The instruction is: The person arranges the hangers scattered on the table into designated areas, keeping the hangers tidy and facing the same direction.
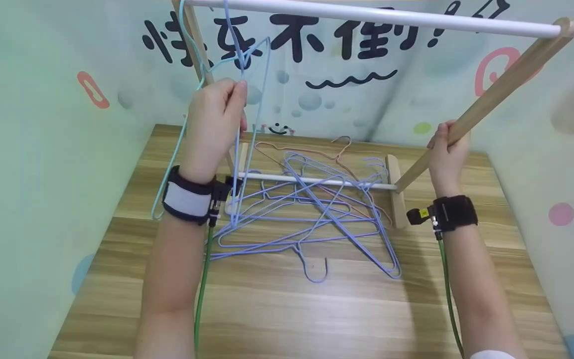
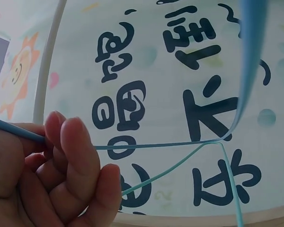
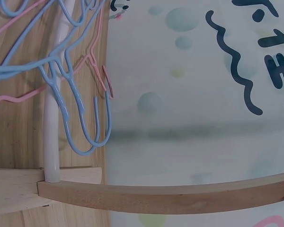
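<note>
In the head view, my left hand [image 1: 215,119] pinches a blue wire hanger [image 1: 237,42] just under the top rod [image 1: 376,15] of a wooden-sided rack. A light teal hanger [image 1: 170,172] hangs beside it at the rod's left end. The left wrist view shows curled fingers [image 2: 78,151] on the blue wire, with the teal wire [image 2: 165,172] close by. My right hand [image 1: 449,154] grips the rack's right wooden post [image 1: 511,80]. That hand is outside the right wrist view, where the post [image 3: 170,198] crosses the bottom.
Several blue hangers [image 1: 297,246] lie tangled on the wood-grain surface [image 1: 277,324], around the rack's white lower rod [image 1: 381,186]. A pink hanger [image 1: 338,158] lies behind them. Printed backdrop walls [image 1: 43,149] stand at the back and both sides.
</note>
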Tool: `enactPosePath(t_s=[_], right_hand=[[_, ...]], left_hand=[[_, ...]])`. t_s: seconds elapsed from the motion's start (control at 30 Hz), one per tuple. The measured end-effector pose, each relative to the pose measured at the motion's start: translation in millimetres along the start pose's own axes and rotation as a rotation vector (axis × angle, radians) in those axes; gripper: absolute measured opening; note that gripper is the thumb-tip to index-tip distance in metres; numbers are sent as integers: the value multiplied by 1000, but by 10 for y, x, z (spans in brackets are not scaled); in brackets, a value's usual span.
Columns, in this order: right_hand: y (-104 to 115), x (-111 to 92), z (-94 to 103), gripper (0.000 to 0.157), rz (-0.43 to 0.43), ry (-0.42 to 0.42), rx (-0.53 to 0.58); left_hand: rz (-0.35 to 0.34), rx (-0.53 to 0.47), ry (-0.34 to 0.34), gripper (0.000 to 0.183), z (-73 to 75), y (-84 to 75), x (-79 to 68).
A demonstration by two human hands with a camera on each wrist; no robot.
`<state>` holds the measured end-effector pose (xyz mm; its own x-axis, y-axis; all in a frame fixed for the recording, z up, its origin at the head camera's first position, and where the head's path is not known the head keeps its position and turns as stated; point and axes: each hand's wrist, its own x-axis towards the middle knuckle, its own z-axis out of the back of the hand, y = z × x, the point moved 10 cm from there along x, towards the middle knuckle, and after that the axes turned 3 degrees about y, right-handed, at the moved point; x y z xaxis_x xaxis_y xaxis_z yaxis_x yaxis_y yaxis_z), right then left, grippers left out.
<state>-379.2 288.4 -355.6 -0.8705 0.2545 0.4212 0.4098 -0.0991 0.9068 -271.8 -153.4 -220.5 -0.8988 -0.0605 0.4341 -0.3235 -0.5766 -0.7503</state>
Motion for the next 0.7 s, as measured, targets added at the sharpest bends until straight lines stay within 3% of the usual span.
enactPosePath(t_s=[0.3,0.7], right_hand=[[-7,10,9,11,7,-13,-11],[-33,-31,-4,17,-10,28,-94]], left_hand=[[18,37,6,37,-25,91,11],[69,27,25,35,-52,170,-3]])
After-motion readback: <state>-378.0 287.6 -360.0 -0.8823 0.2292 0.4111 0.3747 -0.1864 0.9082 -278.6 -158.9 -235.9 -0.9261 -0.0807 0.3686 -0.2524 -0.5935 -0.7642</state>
